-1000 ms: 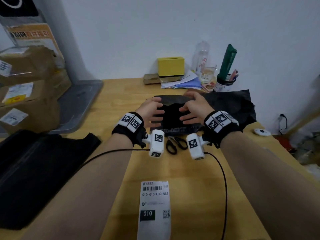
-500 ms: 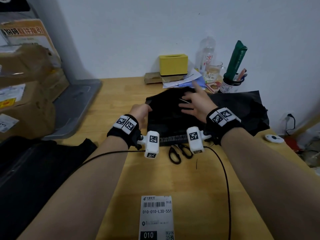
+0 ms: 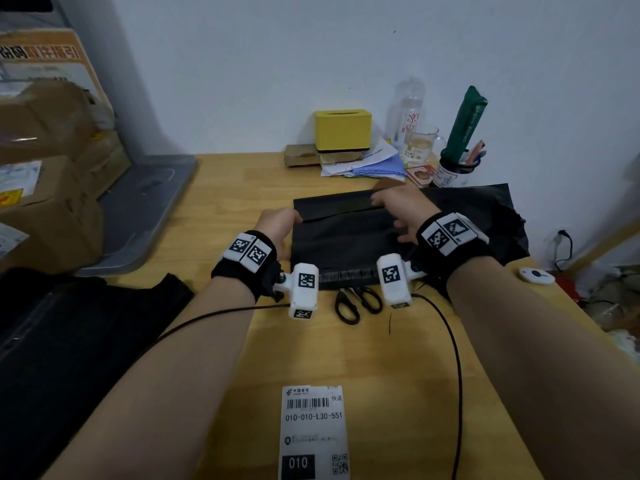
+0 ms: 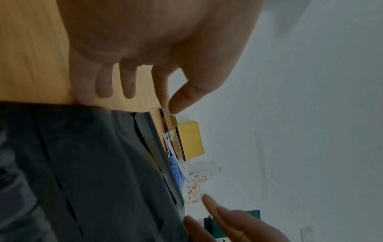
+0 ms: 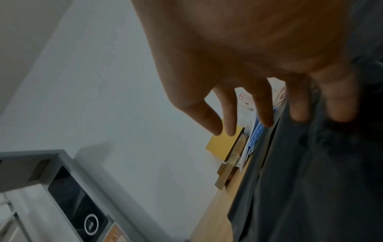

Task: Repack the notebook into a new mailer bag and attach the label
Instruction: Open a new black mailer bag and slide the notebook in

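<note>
Mailer bag (image 3: 349,237), black plastic film, lies flat at mid-table on the wooden table (image 3: 225,188), its flap folded along the far edge; the notebook is not visible and is judged to be inside, since the bag lies full and square. Film of this kind should be light, limp and slippery, creasing readily, so it is best held at edges and corners, with the stiffer notebook giving support beneath. Left hand (image 3: 277,225) sits at the bag's far-left corner; in the left wrist view thumb and forefinger are pinched together, on what cannot be told. Right hand (image 3: 398,209) lies palm-down over the far-right flap, fingers (image 5: 298,104) spread and straight, tips pressing the film. Label (image 3: 313,433) lies unattached at the near table edge, well apart from the bag. Scissors (image 3: 356,301) rest just beside the bag's near edge.
</note>
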Demonstrator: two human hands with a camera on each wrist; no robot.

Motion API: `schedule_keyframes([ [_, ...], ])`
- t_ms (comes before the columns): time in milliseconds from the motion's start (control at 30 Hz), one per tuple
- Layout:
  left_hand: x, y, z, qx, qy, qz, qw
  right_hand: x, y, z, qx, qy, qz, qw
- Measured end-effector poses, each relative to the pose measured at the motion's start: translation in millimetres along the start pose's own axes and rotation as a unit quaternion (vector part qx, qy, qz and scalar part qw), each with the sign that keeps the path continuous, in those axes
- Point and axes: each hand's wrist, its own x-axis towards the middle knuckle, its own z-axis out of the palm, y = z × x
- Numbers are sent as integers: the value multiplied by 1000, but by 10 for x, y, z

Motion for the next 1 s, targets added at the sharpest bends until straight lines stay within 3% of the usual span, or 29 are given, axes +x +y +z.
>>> schedule_keyframes([
  [167,21,-71,-5,-36,-47,-22,998,-2,175,176,7,-95,60,994],
  [433,-5,-150,-318,41,-69,-36,996,-38,134,483,23,-180,44,982],
  [600,18,-197,-619,103,24,-29,994,-137,68,699,31,-224,21,974],
  [833,46,-101,-931,165,84,-9,983,-209,15,687,49,-195,-11,980],
  [1000,11,71,-598,151,95,45,983,-125,-40,444,63,-91,-43,993],
])
